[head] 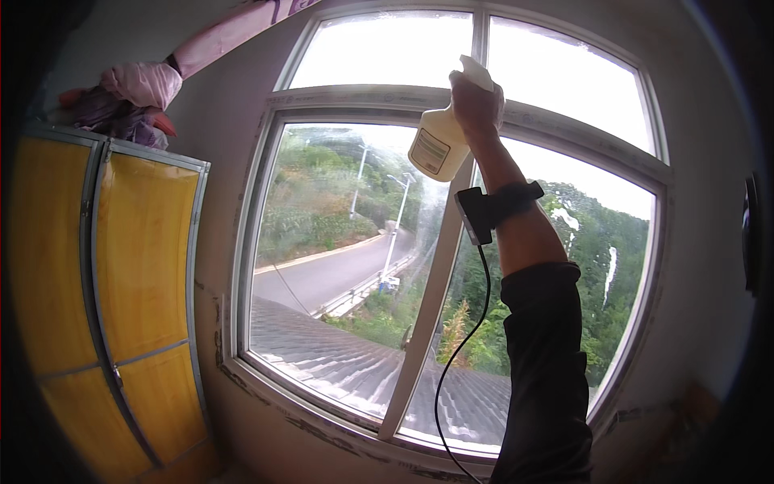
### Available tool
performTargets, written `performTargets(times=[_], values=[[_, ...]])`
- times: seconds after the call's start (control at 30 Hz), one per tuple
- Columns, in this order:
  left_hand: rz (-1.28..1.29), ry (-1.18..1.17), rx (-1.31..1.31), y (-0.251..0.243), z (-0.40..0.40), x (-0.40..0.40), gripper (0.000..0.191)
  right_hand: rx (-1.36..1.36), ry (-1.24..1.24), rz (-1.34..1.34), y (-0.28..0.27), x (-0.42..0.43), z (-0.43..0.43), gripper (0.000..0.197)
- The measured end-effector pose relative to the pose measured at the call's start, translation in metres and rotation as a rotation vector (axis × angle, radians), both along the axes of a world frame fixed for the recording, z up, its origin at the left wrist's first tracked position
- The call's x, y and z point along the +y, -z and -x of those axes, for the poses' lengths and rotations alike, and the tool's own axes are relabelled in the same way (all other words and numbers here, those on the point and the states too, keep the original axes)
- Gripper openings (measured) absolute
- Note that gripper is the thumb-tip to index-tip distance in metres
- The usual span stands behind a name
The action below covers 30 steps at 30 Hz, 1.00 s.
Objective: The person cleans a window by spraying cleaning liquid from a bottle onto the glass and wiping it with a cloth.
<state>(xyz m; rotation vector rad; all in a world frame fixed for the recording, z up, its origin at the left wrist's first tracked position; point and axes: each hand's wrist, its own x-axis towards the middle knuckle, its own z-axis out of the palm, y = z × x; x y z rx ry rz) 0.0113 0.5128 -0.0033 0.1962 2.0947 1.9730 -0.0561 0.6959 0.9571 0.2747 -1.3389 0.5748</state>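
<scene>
Raised high before the window, my right hand [478, 106] grips a pale spray bottle [439, 144] by its neck, just under the trigger head. The bottle is tilted and bears a printed label. Behind it runs the crossbar of the window frame [363, 98]. White foamy streaks [611, 275] mark the right lower pane, right of my forearm. The left lower pane [338, 242] looks hazy and smeared. A black device is strapped to my forearm, with a cable hanging from it. My left hand is out of view.
At the left stands a cabinet with yellow panels [148, 248] and metal edging. A bundle of pink and purple cloth [142, 85] lies on top of it. The cable [441, 387] hangs down in front of the window. A dark object [750, 233] is on the right wall.
</scene>
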Motion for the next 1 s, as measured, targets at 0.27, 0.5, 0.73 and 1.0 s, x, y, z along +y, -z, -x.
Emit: performTargets(times=[0.27, 0.5, 0.73, 1.0], values=[[-0.002, -0.113, -0.007, -0.001, 0.028, -0.004, 0.030, -0.165, -0.137, -0.105, 0.009, -0.017, 0.058, 0.045], [0.014, -0.206, 0.009, 0.013, 0.032, -0.008, 0.029, -0.168, -0.079, -0.017, 0.033, -0.022, 0.091, 0.038], [-0.065, -0.223, 0.069, -0.010, 0.011, -0.039, 0.036, 0.014, -0.116, 0.126, 0.045, 0.009, 0.078, 0.042], [0.191, -0.119, 0.075, 0.020, -0.004, -0.124, 0.027, -0.155, 0.055, -0.050, 0.090, 0.020, 0.101, 0.037]])
